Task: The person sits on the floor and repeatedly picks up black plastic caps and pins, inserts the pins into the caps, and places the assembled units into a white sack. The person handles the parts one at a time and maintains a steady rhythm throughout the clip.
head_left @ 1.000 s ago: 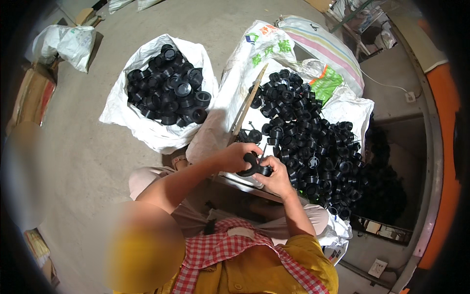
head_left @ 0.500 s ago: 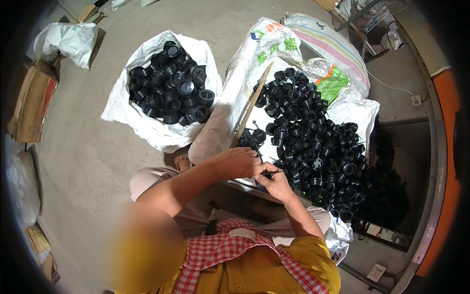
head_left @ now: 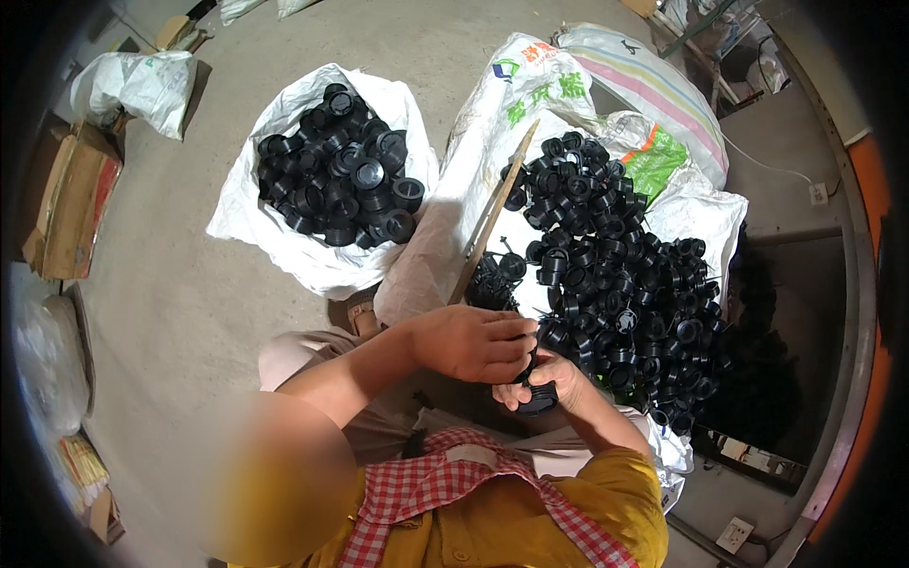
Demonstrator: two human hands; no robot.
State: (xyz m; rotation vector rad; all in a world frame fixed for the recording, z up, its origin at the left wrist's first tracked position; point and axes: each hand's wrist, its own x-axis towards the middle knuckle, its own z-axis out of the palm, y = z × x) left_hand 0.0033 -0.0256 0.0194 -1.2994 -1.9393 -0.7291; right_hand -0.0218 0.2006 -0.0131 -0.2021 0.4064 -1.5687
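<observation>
Close in front of my body, my right hand (head_left: 570, 382) is closed around a black ribbed plastic cap (head_left: 539, 400), whose round side shows below the fingers. My left hand (head_left: 473, 343) comes over from the left, back upward, its fingers bent together against the top of this piece. A dark bit shows between the two hands, but what the left fingertips pinch is hidden. Just beyond, a large heap of black plastic caps (head_left: 606, 275) lies on white sacking (head_left: 504, 225). A smaller clump of thin black plastic stems (head_left: 490, 284) lies beyond my left hand.
To the left stands an open white sack (head_left: 237, 210) filled with black caps (head_left: 341, 175). A wooden strip (head_left: 494, 216) slants along the sacking's left edge. Behind lies a full striped sack (head_left: 653, 95). Cardboard boxes (head_left: 74, 204) stand far left; a wall socket (head_left: 735, 533) is at lower right.
Both hands have come lower, and the right has turned so that a ribbed cap now shows in it. Before, the hands met fingertip to fingertip at a thin dark piece. The view shifted slightly.
</observation>
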